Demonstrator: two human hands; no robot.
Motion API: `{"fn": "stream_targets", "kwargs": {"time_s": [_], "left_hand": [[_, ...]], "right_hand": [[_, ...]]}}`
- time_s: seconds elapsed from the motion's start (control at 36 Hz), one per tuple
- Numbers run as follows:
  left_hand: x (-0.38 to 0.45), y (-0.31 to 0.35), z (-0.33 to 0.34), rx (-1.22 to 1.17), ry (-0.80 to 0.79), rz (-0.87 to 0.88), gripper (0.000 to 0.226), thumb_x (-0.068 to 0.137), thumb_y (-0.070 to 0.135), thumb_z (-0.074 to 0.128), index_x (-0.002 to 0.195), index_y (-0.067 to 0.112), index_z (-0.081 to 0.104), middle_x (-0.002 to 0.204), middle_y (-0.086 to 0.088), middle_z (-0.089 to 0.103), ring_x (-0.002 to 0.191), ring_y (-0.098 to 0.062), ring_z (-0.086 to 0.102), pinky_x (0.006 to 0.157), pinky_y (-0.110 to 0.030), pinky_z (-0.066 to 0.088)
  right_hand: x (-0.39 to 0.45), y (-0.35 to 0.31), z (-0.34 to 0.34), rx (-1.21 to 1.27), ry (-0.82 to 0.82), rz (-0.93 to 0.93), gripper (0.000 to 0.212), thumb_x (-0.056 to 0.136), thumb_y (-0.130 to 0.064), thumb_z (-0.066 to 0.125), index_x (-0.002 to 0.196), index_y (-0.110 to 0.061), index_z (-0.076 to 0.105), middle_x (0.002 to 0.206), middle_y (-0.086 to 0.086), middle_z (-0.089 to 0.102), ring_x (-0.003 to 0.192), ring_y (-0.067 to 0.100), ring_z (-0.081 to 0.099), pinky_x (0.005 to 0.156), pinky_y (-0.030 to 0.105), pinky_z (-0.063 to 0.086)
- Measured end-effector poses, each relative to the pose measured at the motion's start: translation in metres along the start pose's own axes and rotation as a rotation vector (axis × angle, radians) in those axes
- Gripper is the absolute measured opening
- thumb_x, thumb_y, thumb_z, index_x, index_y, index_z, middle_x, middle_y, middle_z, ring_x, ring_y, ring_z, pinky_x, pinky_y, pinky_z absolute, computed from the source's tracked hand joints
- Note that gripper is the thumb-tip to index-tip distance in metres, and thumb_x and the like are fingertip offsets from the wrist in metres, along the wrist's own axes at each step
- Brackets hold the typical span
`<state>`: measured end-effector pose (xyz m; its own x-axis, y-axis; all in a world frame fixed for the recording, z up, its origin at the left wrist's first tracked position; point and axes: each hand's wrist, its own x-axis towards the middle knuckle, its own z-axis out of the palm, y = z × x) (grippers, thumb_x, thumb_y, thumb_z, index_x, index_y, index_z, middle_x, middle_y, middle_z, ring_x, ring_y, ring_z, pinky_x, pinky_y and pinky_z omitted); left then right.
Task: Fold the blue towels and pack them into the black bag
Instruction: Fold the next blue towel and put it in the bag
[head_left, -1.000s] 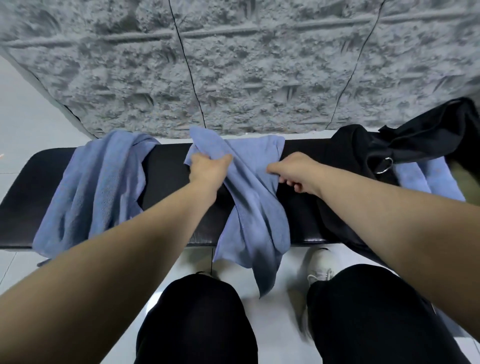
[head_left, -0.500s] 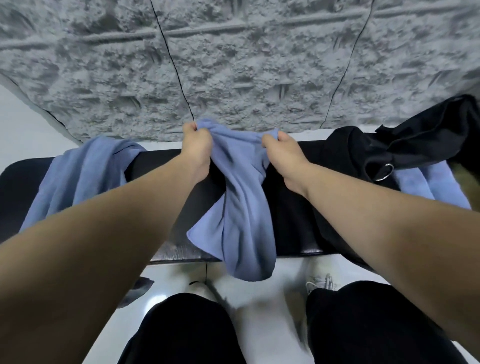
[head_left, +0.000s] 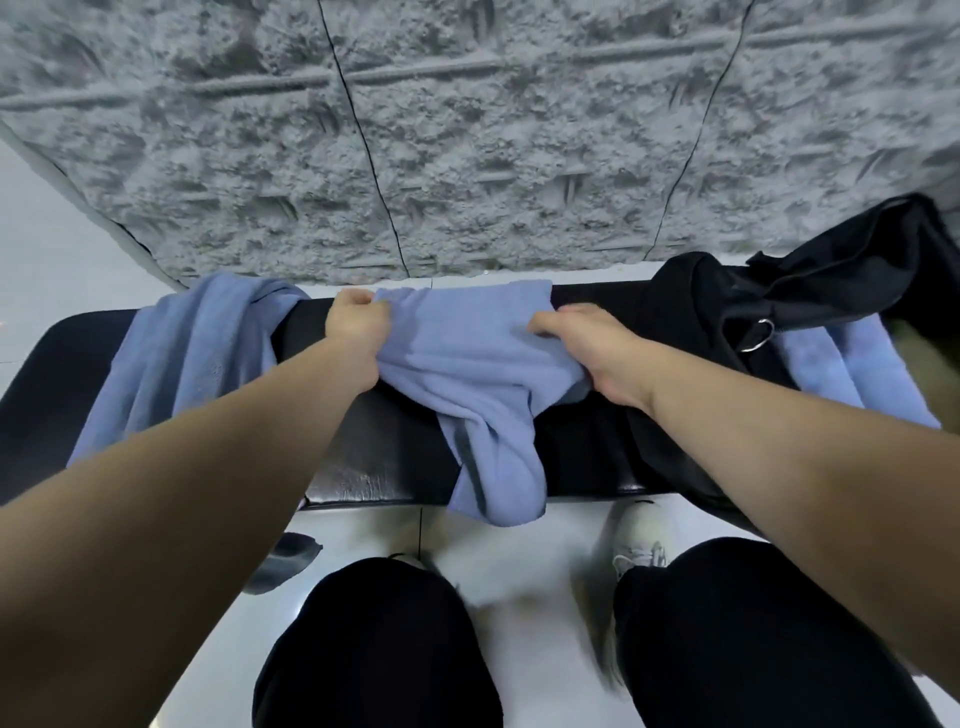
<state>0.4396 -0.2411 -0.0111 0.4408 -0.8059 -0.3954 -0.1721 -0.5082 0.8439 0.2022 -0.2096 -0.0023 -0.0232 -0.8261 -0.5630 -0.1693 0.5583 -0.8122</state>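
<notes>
A blue towel (head_left: 467, 358) lies bunched across the middle of a black padded bench (head_left: 395, 467), its lower end hanging over the front edge. My left hand (head_left: 356, 332) grips the towel's far left corner and my right hand (head_left: 587, 348) grips its right side. A second blue towel (head_left: 192, 358) is draped over the bench's left part. The black bag (head_left: 727, 306) sits slumped on the right end, with more blue towel (head_left: 841, 364) showing at its mouth.
A rough grey textured wall (head_left: 467, 145) rises right behind the bench. White floor tiles (head_left: 524, 582) lie in front, where my knees in black trousers and a white shoe (head_left: 639, 540) stand. A metal ring (head_left: 758, 330) hangs on the bag.
Both hands have moved apart and spread the middle towel wider along the bench's back edge. The towel now lies flatter on the seat, with less of it hanging over the front.
</notes>
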Motion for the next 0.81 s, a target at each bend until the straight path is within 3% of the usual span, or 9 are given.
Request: {"fn": "stream_targets", "kwargs": {"time_s": [0.08,0.19,0.33,0.42,0.5,0.58,0.69,0.75,0.81], "left_hand": [[-0.015,-0.004,-0.011,-0.181,-0.158,-0.204,0.024,0.083,0.034,0.072,0.095,0.013,0.067,0.100,-0.009,0.071,0.086,-0.026,0.068,0.078,-0.037,0.057],[-0.063,0.003,-0.016,-0.227,-0.467,-0.334,0.017,0.091,0.028,0.066,0.098,0.014,0.070,0.084,-0.004,0.076,0.069,-0.018,0.073,0.057,-0.027,0.058],[-0.098,-0.003,-0.023,-0.117,-0.674,-0.303,0.029,0.090,0.023,0.064,0.117,0.013,0.069,0.114,-0.007,0.073,0.107,-0.024,0.068,0.097,-0.037,0.052],[-0.109,-0.007,-0.028,-0.097,-0.611,-0.269,0.031,0.090,0.016,0.066,0.120,0.010,0.067,0.112,-0.008,0.073,0.106,-0.025,0.069,0.097,-0.038,0.052],[-0.116,-0.008,-0.036,-0.195,-0.456,-0.260,0.029,0.089,0.013,0.068,0.118,0.011,0.067,0.107,-0.006,0.075,0.095,-0.023,0.072,0.081,-0.035,0.058],[-0.121,-0.007,-0.045,-0.271,-0.364,-0.271,0.033,0.086,0.016,0.072,0.118,0.010,0.068,0.104,-0.010,0.075,0.090,-0.028,0.072,0.071,-0.037,0.059],[-0.141,-0.001,-0.053,-0.244,-0.407,-0.298,0.028,0.089,0.026,0.069,0.112,0.011,0.070,0.095,-0.009,0.076,0.076,-0.026,0.073,0.065,-0.034,0.056],[-0.152,0.001,-0.056,-0.233,-0.493,-0.301,0.025,0.092,0.027,0.065,0.110,0.010,0.071,0.098,-0.009,0.076,0.079,-0.025,0.074,0.072,-0.035,0.055],[-0.162,0.002,-0.061,-0.219,-0.597,-0.301,0.027,0.093,0.027,0.062,0.113,0.010,0.070,0.107,-0.009,0.075,0.089,-0.024,0.073,0.083,-0.038,0.054]], "right_hand": [[-0.017,0.001,-0.004,0.022,-0.219,0.142,0.011,0.083,-0.021,0.066,0.089,-0.012,0.064,0.074,0.008,0.064,0.058,0.022,0.061,0.052,0.027,0.047],[-0.031,0.005,-0.006,0.052,-0.358,0.151,0.013,0.088,-0.018,0.061,0.098,-0.012,0.066,0.092,0.009,0.066,0.082,0.023,0.063,0.073,0.033,0.050],[-0.048,0.010,-0.011,0.046,-0.238,0.092,0.032,0.088,-0.024,0.065,0.116,-0.009,0.067,0.100,0.007,0.072,0.090,0.024,0.069,0.080,0.037,0.056],[-0.058,0.014,-0.016,0.050,-0.144,0.067,0.032,0.084,-0.024,0.071,0.113,-0.010,0.069,0.104,0.007,0.075,0.096,0.026,0.072,0.085,0.042,0.058],[-0.070,0.015,-0.022,0.049,-0.086,0.055,0.029,0.082,-0.028,0.074,0.107,-0.013,0.070,0.094,0.003,0.075,0.082,0.021,0.073,0.068,0.034,0.059],[-0.084,0.017,-0.030,0.028,-0.168,0.082,0.033,0.081,-0.033,0.072,0.110,-0.016,0.071,0.092,0.002,0.073,0.078,0.020,0.069,0.060,0.029,0.054],[-0.103,0.025,-0.043,-0.042,-0.338,0.098,0.019,0.085,-0.028,0.062,0.101,-0.020,0.066,0.094,0.004,0.069,0.082,0.020,0.064,0.069,0.031,0.051],[-0.111,0.028,-0.048,-0.054,-0.359,0.075,0.008,0.081,-0.024,0.056,0.088,-0.020,0.057,0.086,0.003,0.060,0.074,0.018,0.058,0.072,0.033,0.045],[-0.118,0.030,-0.054,-0.041,-0.338,0.047,0.017,0.075,-0.025,0.056,0.090,-0.020,0.053,0.086,0.004,0.056,0.075,0.019,0.054,0.076,0.038,0.040]]}}
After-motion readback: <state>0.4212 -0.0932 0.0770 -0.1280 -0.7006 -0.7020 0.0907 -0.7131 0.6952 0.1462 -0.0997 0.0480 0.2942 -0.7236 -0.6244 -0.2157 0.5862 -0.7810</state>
